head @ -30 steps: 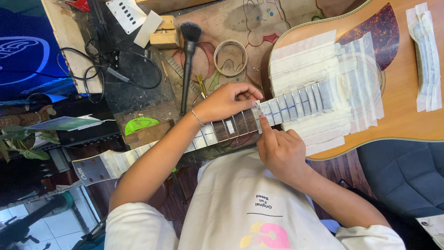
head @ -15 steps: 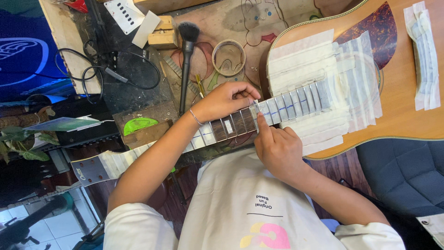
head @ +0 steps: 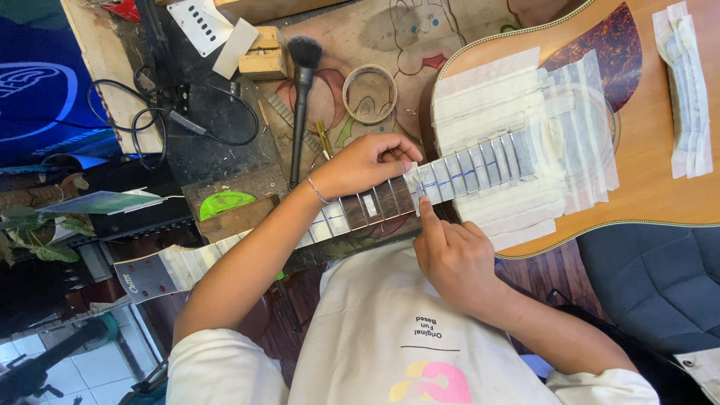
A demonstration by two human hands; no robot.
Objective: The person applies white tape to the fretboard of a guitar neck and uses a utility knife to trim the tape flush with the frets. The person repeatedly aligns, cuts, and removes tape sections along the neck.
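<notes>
We look down on a guitar [head: 645, 172] lying across the counter [head: 225, 142], body at 2 o'clock, neck [head: 352, 210] running toward 8. Our left hand [head: 367, 161] sits on the neck's far edge, fingers curled, pinching a tape strip [head: 414, 187] laid across the frets. Our right hand [head: 457, 255], at 5 o'clock from it, is loosely clenched w/ index finger [head: 426, 214] out, tip pressing the same strip's near end. Frets toward the body already wear tape [head: 510, 142]. A brush [head: 300, 97] lies at 11 o'clock of the left hand, a tape roll [head: 369, 94] at 12.
</notes>
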